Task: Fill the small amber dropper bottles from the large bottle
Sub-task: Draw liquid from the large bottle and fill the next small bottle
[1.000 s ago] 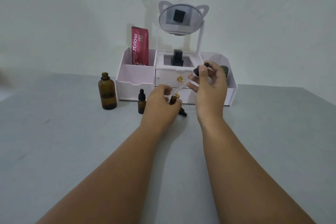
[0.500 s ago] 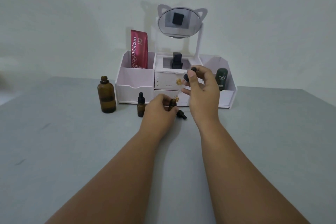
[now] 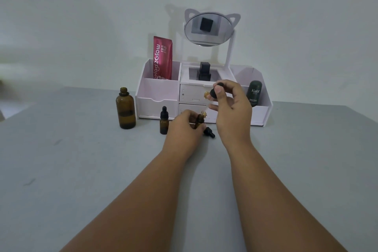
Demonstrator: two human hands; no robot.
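A large amber bottle (image 3: pixel 125 109) stands uncapped on the grey table, left of the organizer. A small amber dropper bottle (image 3: pixel 164 121) with its black cap on stands to its right. My left hand (image 3: pixel 185 129) grips a second small amber bottle (image 3: pixel 199 120), open at the top, upright on the table. My right hand (image 3: pixel 231 108) pinches the black bulb of a dropper (image 3: pixel 213 92); its glass pipette slants down to the open bottle's mouth. Another black dropper cap (image 3: pixel 209 132) lies on the table between my hands.
A white organizer (image 3: pixel 157 96) with drawers stands at the back against the wall, holding a red tube (image 3: pixel 162 58), a black bottle (image 3: pixel 204 71) and a dark green container (image 3: pixel 254 93). A cat-ear mirror (image 3: pixel 208 27) rises above it.
My right hand has lowered slightly and brought the dropper's tip closer to the mouth of the small bottle. My left hand stays on that bottle.
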